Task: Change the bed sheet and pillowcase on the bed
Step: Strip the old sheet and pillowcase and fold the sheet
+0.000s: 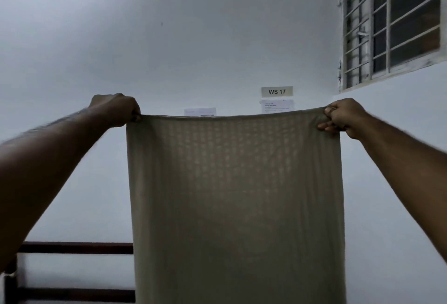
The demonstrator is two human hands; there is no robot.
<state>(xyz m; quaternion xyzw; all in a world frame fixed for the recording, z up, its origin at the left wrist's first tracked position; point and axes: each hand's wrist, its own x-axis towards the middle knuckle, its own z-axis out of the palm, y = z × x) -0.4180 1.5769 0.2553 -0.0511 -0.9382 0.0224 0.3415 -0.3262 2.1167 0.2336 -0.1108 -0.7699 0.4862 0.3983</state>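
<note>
Overhead, a beige cloth (235, 207) is gripped taut by left hand (116, 110) and right hand (343, 116) — likely a pillowcase being shaken out, next to be opened.

Cloth (234, 195) hangs between both hands, before wall (169, 37); window (391, 23) upper right.

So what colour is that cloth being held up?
The cloth is a plain beige-tan with a faint woven grid texture, seen best in the head view.

a beige, faintly patterned cloth (235, 195) is held up by its top corners, stretched flat and hanging straight down past the lower edge of view.
</note>
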